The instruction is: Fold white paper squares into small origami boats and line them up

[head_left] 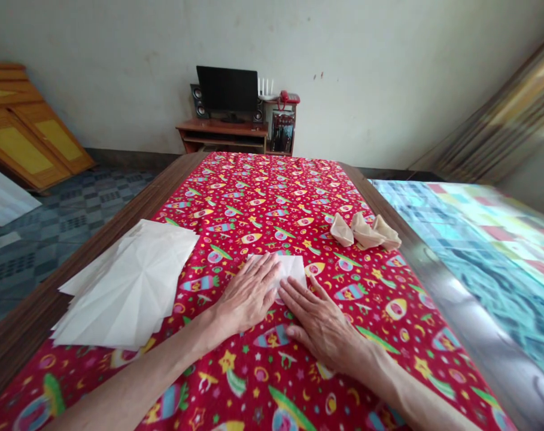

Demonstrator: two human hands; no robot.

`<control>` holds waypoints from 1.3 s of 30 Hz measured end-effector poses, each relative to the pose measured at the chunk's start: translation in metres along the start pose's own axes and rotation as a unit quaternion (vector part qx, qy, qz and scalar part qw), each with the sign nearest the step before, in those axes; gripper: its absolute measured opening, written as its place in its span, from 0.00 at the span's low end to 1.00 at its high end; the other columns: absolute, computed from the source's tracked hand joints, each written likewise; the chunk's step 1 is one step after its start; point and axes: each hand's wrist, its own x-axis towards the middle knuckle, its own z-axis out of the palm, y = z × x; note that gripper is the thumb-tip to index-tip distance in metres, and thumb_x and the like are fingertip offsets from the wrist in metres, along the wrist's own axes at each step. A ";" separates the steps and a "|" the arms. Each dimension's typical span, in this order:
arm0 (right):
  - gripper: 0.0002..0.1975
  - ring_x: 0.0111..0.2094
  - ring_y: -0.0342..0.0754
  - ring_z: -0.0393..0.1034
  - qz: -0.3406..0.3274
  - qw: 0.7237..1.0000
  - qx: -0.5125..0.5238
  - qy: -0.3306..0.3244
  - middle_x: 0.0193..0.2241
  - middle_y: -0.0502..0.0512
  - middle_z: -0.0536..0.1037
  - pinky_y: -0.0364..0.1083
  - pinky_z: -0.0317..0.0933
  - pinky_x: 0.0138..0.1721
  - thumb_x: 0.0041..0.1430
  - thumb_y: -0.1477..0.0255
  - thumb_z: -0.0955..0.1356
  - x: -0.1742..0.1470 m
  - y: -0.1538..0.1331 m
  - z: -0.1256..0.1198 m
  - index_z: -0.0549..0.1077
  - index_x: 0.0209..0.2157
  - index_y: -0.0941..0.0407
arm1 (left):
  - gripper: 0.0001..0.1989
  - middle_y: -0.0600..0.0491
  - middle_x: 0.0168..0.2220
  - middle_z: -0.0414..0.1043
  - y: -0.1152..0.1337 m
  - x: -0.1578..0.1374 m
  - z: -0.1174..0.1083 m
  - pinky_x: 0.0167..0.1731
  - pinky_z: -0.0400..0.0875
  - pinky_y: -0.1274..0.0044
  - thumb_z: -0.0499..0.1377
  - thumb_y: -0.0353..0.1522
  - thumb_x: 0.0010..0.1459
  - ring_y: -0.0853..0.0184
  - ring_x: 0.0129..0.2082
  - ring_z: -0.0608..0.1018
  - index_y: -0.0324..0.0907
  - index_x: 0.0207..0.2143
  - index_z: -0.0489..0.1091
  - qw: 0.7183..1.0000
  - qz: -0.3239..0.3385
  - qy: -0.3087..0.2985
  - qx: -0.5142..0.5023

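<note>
A small piece of white folded paper (294,266) lies flat on the red patterned cloth (272,203) in front of me. My left hand (251,293) rests flat over its left part, fingers stretched out. On its lower right part lie the fingertips of my right hand (319,320), also outstretched, with the thumb apart. Both hands hide much of the paper. To the left is a stack of creased white paper sheets (132,281). Several folded cream paper shapes (365,232) stand in a row at the right.
The cloth covers a dark wooden table (173,173). Beyond it, a desk (200,127) carries a monitor (228,90), speakers and a red telephone (289,97). A bed (469,239) is at the right, a wooden cabinet (33,131) at the left.
</note>
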 end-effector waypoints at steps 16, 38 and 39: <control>0.30 0.64 0.55 0.47 0.027 0.997 -0.048 0.049 0.63 0.60 0.54 0.61 0.48 0.62 0.66 0.63 0.59 -0.022 -0.001 0.002 0.48 0.65 0.61 | 0.26 0.55 0.66 0.48 0.020 -0.045 -0.020 0.63 0.48 0.65 0.46 0.32 0.66 0.64 0.66 0.51 0.43 0.65 0.47 0.997 0.050 -0.055 -0.014; 0.07 0.48 0.50 0.69 0.012 0.987 -0.059 0.146 0.43 0.57 0.77 0.60 0.45 0.60 0.65 0.74 0.61 0.020 -0.011 0.004 0.70 0.39 0.56 | 0.22 0.48 0.54 0.69 -0.015 -0.032 -0.023 0.53 0.67 0.69 0.56 0.32 0.61 0.62 0.55 0.69 0.41 0.57 0.61 0.999 0.013 0.006 -0.051; 0.07 0.48 0.49 0.69 0.013 0.988 -0.061 0.139 0.43 0.57 0.77 0.60 0.45 0.60 0.65 0.75 0.61 0.025 -0.013 0.004 0.70 0.39 0.56 | 0.22 0.48 0.54 0.69 -0.015 -0.032 -0.023 0.53 0.68 0.69 0.55 0.33 0.61 0.61 0.55 0.69 0.40 0.57 0.60 0.999 0.014 0.008 -0.047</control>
